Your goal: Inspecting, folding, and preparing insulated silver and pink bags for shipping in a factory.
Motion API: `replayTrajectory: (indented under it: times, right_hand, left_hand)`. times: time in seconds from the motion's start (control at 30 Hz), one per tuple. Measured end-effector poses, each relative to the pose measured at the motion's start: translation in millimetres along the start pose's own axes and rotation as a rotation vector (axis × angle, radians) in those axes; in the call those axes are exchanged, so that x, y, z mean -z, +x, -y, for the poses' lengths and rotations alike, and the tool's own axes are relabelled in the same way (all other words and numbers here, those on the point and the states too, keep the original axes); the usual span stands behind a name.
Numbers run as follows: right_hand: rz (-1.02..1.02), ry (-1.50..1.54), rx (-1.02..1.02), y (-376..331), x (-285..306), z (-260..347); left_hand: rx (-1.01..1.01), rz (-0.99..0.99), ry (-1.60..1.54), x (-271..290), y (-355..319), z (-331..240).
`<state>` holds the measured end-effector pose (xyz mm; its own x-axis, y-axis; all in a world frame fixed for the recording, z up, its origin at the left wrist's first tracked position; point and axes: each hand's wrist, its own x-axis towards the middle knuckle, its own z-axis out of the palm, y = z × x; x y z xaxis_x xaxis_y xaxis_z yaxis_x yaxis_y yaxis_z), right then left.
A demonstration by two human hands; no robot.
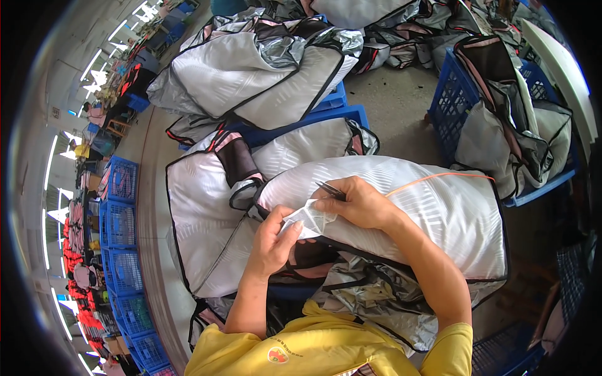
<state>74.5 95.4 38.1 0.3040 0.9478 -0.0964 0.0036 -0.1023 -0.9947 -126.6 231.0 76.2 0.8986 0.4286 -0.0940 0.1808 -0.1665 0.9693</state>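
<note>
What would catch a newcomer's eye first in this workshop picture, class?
In the middle, the left hand pinches a flap of a white fabric panel with black edging, while the right hand holds small dark snips over it. Behind, more panels lie heaped, and blue crates stand at the right.

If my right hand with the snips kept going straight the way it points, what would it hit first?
Probably the black mesh pocket on the next cover; the right hand and its snips point up-left across the white fabric, though depth is unclear.
</note>
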Motion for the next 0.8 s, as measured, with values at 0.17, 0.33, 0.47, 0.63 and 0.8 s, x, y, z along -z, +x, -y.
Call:
replayTrajectory:
  times: [0.17,0.33,0.47,0.63,0.8]
  right_hand:
    - [-0.019,-0.032,-0.025,0,-1,-1]
    - [-0.031,-0.108,-0.038,2,-1,3]
    - [-0.048,-0.078,-0.030,3,-2,-1]
    - [-0.155,-0.088,-0.088,-3,2,-1]
    - [-0.535,-0.644,-0.293,-29,69,-9]
  left_hand:
    - [0.009,0.012,-0.009,1,1,2]
    - [0.010,0.014,-0.038,5,1,8]
    - [0.026,0.020,-0.063,4,3,10]
    - [0.026,0.007,-0.060,-1,8,11]
    - [-0.003,-0.037,0.014,1,-4,18]
